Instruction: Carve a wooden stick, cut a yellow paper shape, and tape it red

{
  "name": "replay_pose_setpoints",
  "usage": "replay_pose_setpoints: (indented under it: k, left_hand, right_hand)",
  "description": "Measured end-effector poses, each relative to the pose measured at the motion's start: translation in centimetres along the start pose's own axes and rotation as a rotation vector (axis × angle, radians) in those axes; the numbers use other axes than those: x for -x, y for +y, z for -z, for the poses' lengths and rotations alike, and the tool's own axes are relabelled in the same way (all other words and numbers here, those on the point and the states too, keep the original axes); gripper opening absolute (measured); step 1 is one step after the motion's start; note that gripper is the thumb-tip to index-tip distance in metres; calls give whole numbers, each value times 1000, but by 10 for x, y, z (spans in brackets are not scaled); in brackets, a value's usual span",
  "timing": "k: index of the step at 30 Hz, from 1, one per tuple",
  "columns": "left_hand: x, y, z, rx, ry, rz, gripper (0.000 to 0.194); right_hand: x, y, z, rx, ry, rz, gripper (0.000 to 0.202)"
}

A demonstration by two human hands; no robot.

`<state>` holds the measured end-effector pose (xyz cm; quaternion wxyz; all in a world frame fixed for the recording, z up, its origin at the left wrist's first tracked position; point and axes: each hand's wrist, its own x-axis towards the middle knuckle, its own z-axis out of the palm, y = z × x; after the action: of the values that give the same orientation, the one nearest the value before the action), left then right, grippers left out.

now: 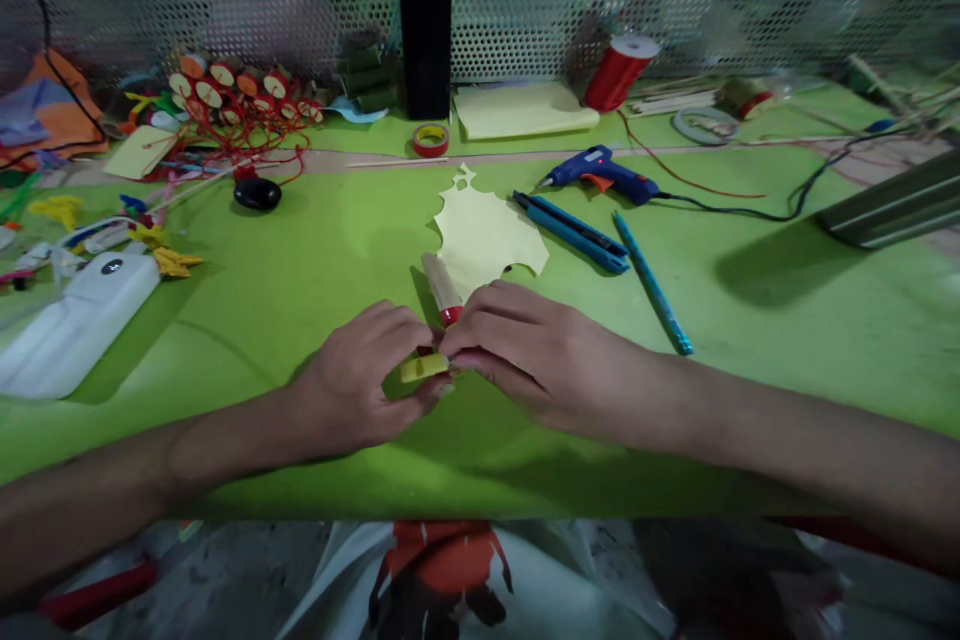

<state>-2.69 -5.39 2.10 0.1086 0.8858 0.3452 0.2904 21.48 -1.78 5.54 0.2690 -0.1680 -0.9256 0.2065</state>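
Observation:
Near the front middle of the green table (300, 260), my left hand (367, 375) is closed round a small yellow piece (424, 367). The fingertips of my right hand (525, 350) pinch at the right end of the same piece and touch it. Just beyond my fingers, a wooden stick-like piece with a red band (441, 288) stands or leans; its lower end is partly hidden. Behind my right hand lies a pale yellow paper with scalloped cut edges (484, 230).
Right of the paper lie a blue cutter (574, 232), a blue pencil (652, 282) and a blue glue gun (604, 175). A black phone (426, 50) stands at the back, near red tape (430, 140). A white bottle (82, 325) lies left; a dark cylinder (896, 205) is right.

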Motion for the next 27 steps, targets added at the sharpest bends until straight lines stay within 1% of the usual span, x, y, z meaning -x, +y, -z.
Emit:
replay_pose_setpoints:
  k: [5,7,9,12,14,16,18,20,22,27]
  left_hand:
    - [-1,0,1,8,-24,16,10]
    - [-1,1,1,9,-21,10,11]
    - [0,2,2,6,-22,9,13]
    - [0,3,2,15,-31,38,13]
    - [-1,4,3,32,-33,50,14]
    - [-1,4,3,41,-30,45,14]
    - [-2,4,3,38,-26,39,13]
    - [-2,4,3,32,-26,41,13]
    - [-2,4,3,28,-30,44,12]
    - [-3,4,4,33,-31,38,13]
  right_hand:
    - [1,-1,-4,-45,50,-19,17]
    - [2,-1,0,-39,83,-25,18]
    - [3,0,9,2,86,-36,20]
    - [13,13,26,140,-3,-106,23]
    - [25,29,37,236,-75,-196,25]
    - [40,46,42,306,-113,-286,25]
    - [53,60,43,331,-154,-363,27]
    - [60,68,40,308,-196,-409,29]
    - [62,71,36,263,-227,-428,28]
    - [56,68,33,204,-259,-432,25]
